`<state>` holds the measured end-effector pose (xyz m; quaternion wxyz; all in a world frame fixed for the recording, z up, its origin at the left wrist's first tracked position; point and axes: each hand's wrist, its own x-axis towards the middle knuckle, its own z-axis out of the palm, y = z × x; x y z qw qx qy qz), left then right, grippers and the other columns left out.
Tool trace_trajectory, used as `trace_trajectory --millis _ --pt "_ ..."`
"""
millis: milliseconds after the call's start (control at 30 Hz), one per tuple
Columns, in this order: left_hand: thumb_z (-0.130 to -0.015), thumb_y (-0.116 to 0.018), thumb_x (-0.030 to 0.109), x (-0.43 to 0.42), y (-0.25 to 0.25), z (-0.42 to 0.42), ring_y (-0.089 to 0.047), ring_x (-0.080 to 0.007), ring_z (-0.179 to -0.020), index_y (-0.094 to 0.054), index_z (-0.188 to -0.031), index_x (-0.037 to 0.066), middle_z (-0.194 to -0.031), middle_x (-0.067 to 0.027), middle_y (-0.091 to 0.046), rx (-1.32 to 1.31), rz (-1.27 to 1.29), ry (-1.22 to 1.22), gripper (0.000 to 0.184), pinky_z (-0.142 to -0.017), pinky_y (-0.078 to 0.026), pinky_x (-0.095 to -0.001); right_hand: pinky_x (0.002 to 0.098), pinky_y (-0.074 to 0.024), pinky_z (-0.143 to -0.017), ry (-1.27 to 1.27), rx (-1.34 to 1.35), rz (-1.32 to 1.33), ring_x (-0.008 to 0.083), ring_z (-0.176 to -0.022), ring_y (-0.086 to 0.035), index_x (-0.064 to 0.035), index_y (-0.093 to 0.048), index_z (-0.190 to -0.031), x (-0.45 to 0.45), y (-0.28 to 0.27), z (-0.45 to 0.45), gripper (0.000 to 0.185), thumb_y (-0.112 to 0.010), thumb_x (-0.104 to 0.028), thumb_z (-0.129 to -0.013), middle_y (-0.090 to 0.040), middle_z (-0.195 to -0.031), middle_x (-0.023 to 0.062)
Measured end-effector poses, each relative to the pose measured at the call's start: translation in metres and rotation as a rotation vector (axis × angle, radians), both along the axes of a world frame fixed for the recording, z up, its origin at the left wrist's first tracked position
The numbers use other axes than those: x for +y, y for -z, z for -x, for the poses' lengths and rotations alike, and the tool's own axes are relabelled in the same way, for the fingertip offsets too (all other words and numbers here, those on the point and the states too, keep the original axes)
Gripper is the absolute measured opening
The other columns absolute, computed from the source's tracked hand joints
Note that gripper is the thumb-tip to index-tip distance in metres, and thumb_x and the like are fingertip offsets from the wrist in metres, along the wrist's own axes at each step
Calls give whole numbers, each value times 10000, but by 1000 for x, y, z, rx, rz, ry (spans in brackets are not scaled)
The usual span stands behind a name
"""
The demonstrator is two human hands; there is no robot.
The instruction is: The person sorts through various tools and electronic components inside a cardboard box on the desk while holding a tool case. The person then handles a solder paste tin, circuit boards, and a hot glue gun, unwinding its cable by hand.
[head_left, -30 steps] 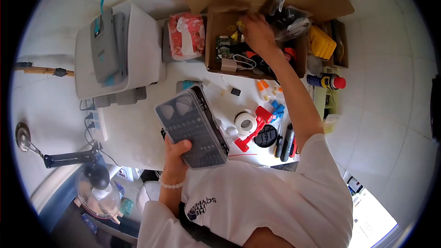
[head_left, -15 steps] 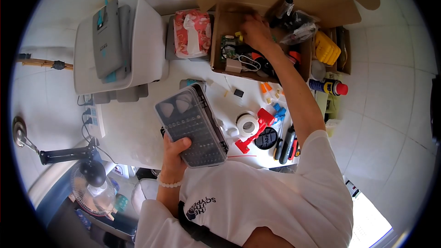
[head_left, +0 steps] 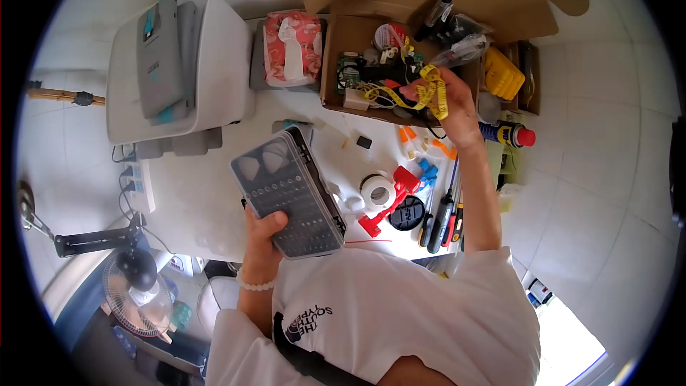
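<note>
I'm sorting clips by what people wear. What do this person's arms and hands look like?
The left hand and right hand wear no gloves. The white sleeves are short, leaving the forearms uncovered. A white beaded bracelet circles the left wrist; none shows at the right.

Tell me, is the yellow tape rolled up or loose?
Loose: the tape curls in open loops at the right hand, and a stretch reaches across the box.

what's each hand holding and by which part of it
The left hand holds a clear-lidded case by its lower left edge, thumb on top; the right hand holds a yellow measuring tape by bunched loops.
</note>
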<state>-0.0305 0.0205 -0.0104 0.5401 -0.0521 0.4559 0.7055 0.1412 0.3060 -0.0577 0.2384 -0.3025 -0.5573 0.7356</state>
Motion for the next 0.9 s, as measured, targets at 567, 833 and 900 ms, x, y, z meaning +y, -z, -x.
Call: trace_trajectory --millis 567,833,900 --pt "-673 -699 184 -7 -23 -20 -642 -226 -898 -462 -1186 -34 -1037 -137 -615 79 25 25 605 -772 -542 -319 312 -408 -571 65 525 250 98 -505 -405 -69 -505 -954 -48 -96 -65 219 -504 -284 -914 -409 -615 0" --pt "-667 -688 227 -32 -29 -30 -635 -230 -894 -445 -1205 -40 -1039 -135 -600 157 30 41 648 -773 -539 -322 217 -401 -393 1 691 261 94 -374 -499 -110 -374 -879 -85 -151 -108 197 -550 -188 -918 -517 -572 41" --pt "-669 -686 224 -37 -30 -33 -634 -237 -895 -442 -1208 -40 -1040 -137 -598 147 16 54 648 -774 -539 -324 208 -397 -402 -69 722 100 86 -376 -518 -117 -368 -870 -89 -163 -122 203 -555 -181 -916 -548 -560 28"
